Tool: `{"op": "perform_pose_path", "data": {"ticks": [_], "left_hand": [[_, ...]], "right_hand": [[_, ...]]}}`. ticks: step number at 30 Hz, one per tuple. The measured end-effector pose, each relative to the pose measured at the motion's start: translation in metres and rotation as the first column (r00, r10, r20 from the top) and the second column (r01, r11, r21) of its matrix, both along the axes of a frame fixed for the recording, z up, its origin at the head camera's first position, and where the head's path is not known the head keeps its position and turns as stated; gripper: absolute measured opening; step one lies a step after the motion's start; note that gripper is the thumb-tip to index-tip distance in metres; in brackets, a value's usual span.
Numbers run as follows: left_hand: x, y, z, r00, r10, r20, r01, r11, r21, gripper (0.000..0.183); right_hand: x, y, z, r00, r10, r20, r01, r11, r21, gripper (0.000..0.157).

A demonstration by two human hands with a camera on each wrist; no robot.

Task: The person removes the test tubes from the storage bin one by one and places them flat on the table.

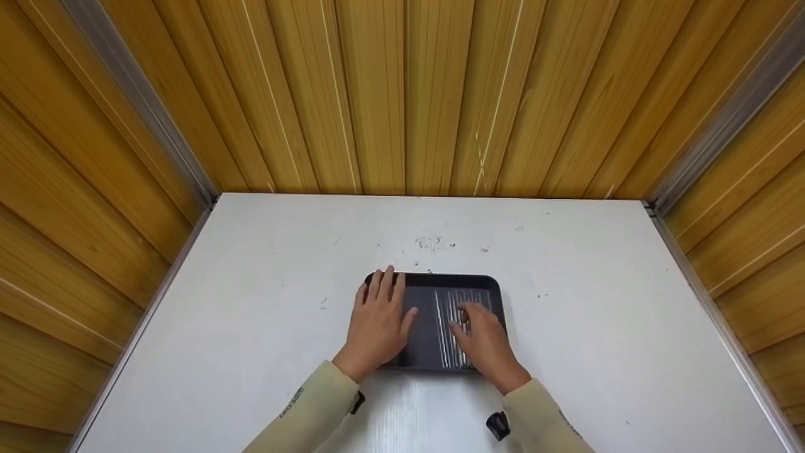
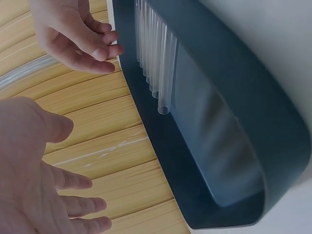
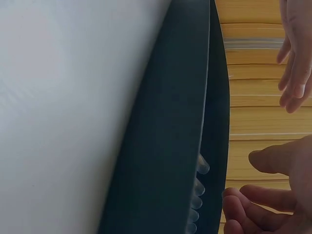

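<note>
A dark blue-grey tray (image 1: 419, 333) with raised walls lies on the table, in the middle of the head view. Several clear test tubes (image 2: 165, 78) lie side by side in its right part; their rounded ends show over the near wall in the right wrist view. My left hand (image 1: 377, 322) is over the tray's left side, fingers extended and holding nothing. Above the tubes is my right hand (image 1: 484, 340), thumb and fingers apart and loosely bent, with nothing between them. Whether its fingertips touch a tube cannot be told.
The white table (image 1: 251, 327) has dark marks (image 1: 429, 243) behind the tray. Wood-patterned panels (image 1: 427, 94) rise at the back and both sides, with grey metal strips (image 1: 723, 119) along the corners.
</note>
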State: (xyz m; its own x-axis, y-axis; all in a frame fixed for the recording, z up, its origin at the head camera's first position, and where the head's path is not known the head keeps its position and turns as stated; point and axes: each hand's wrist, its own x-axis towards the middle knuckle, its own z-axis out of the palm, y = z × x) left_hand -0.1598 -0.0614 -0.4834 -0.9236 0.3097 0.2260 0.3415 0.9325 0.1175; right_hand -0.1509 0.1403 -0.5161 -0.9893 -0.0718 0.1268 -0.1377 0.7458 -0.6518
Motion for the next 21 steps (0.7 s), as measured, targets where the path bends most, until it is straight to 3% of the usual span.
{"op": "perform_pose_path", "data": {"ticks": [13, 21], "left_hand": [[0.004, -0.009, -0.009, 1.000, 0.012, -0.012, -0.011, 1.000, 0.023, 0.063], [0.006, -0.014, -0.014, 0.999, 0.028, 0.031, -0.030, 0.998, 0.054, 0.063]], "right_hand": [[0.000, -0.011, -0.008, 0.999, -0.001, -0.049, 0.002, 1.000, 0.015, 0.031], [0.000, -0.016, -0.012, 0.998, -0.004, -0.055, 0.004, 1.000, -0.001, 0.029]]}}
